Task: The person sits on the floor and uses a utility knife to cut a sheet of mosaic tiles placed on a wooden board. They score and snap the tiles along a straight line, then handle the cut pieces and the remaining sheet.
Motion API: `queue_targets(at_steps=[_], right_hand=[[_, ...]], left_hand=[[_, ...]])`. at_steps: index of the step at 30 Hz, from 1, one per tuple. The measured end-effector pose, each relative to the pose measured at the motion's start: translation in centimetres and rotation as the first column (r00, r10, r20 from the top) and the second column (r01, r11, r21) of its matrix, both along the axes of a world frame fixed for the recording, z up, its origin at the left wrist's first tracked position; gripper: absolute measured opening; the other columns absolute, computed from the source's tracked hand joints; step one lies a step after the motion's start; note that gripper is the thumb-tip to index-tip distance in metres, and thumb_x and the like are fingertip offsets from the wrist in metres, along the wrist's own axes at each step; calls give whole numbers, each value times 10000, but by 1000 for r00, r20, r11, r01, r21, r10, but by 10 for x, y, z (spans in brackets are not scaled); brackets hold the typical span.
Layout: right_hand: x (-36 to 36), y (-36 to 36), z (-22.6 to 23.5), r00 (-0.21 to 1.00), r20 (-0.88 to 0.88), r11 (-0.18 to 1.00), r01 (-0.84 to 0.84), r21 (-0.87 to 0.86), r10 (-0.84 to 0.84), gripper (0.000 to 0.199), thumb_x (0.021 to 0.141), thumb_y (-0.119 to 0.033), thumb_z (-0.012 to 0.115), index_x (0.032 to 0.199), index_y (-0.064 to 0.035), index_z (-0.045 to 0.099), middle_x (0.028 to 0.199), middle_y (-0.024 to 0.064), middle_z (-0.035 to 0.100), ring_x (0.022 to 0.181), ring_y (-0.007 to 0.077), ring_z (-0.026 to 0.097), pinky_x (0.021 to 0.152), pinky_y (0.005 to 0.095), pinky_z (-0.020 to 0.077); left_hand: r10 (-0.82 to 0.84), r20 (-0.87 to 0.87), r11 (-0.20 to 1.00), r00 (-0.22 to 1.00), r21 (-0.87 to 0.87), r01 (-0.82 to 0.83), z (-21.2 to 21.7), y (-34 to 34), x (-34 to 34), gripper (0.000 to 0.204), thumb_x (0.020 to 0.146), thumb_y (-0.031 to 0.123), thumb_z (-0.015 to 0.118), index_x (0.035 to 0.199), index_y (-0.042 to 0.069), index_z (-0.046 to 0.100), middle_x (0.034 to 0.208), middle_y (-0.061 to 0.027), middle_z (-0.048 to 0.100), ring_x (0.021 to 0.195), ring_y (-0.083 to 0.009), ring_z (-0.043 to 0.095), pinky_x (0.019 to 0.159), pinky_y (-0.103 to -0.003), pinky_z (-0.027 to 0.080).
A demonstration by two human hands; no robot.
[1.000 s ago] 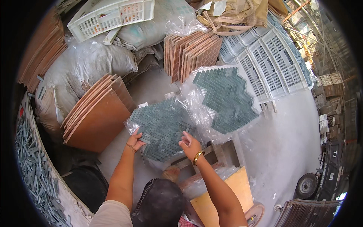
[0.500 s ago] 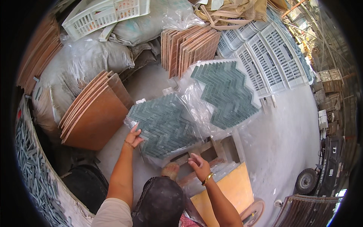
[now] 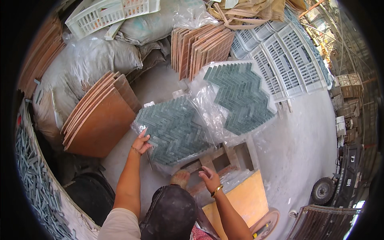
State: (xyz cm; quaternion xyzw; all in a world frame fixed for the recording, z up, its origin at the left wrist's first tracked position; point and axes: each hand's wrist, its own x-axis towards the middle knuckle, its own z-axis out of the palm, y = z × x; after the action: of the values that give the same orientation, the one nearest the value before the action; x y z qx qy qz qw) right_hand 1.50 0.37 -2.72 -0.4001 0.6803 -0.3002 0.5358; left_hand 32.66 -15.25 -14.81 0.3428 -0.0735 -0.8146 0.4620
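Observation:
A dark green herringbone mosaic tile sheet (image 3: 174, 130) lies on clear plastic in front of me. At its left edge my left hand (image 3: 141, 141) is closed on the sheet's border; the fingertips underneath are hidden. Close to the sheet's near right corner, my right hand (image 3: 209, 179) hovers with nothing in it and its fingers apart. A gold bracelet circles that wrist. Farther right, a second herringbone tile sheet (image 3: 242, 100) rests on white mesh and plastic wrap (image 3: 204, 114), its ends stepped in a zigzag. A wooden pallet (image 3: 231, 158) shows below the sheets.
Brown boards (image 3: 102, 124) lean at the left beside stuffed sacks (image 3: 86, 64). More boards (image 3: 198, 52) stand behind the sheets, with white crates (image 3: 280, 60) to their right. Loose tile strips (image 3: 38, 184) fill a container at far left. A yellow board (image 3: 240, 202) lies near my right forearm.
My right hand has turned slightly and its fingers have spread more. My left hand remains at the sheet's left edge. The sheets keep nearly the same places.

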Motion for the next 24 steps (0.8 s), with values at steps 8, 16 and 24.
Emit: queue_targets(at_steps=[8,16,24], right_hand=[[20,1,-2,996,-90,998,-20,-62,14,349,765,-130,554,1086,-7,495,879,103,606,806,156,577,729,254,441],[14,8,2,986,-162,999,-40,-11,38,365,764,-148,551,1095,-9,487,871,116,605,798,172,581,715,267,445],[13,15,-4,977,-208,999,-48,-1,47,355,754,-141,557,1080,-11,501,848,124,605,764,193,582,699,280,447]], left_hand=[[-8,-30,998,1000,-57,6,-16,20,1,518,788,15,503,1262,110,318,1123,-95,486,974,-245,514,772,-442,462],[10,60,1000,998,-7,-9,16,14,-5,549,783,-14,496,1276,48,262,1059,-110,519,901,-209,547,665,-361,516],[-56,93,996,994,-71,62,17,11,-6,543,767,-12,528,1254,12,290,1040,-98,530,821,-185,572,697,-335,502]])
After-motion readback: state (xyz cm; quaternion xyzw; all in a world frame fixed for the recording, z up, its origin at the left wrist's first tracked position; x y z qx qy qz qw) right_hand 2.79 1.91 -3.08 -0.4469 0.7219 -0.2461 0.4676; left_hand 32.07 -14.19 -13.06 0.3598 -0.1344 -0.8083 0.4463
